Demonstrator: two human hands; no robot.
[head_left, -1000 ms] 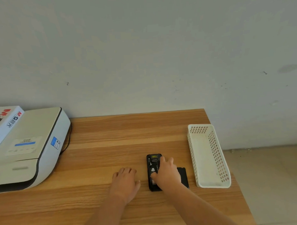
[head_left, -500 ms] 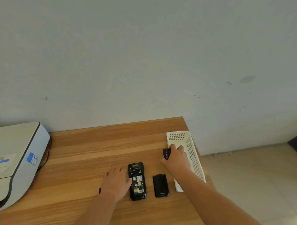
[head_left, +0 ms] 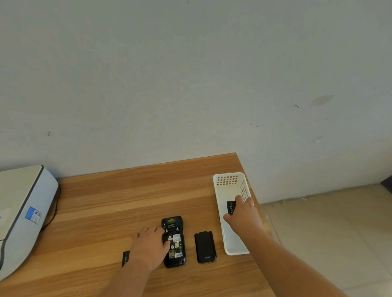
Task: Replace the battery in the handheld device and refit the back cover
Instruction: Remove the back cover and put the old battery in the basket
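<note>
Over the basket [head_left: 217,192], right hand [head_left: 243,215] gripping a battery [head_left: 230,207]; left hand [head_left: 149,244] flat, steadying the device [head_left: 176,242].

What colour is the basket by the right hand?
White, with perforated walls: the basket shows clearest in the head view, the right hand over it.

txt: none legible | back cover [head_left: 205,247] logo blurred

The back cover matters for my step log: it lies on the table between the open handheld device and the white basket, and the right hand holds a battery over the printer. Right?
Not quite. The head view shows the right hand holding the battery over the white basket, not the printer. The back cover does lie on the table between the handheld device and the basket.
</note>
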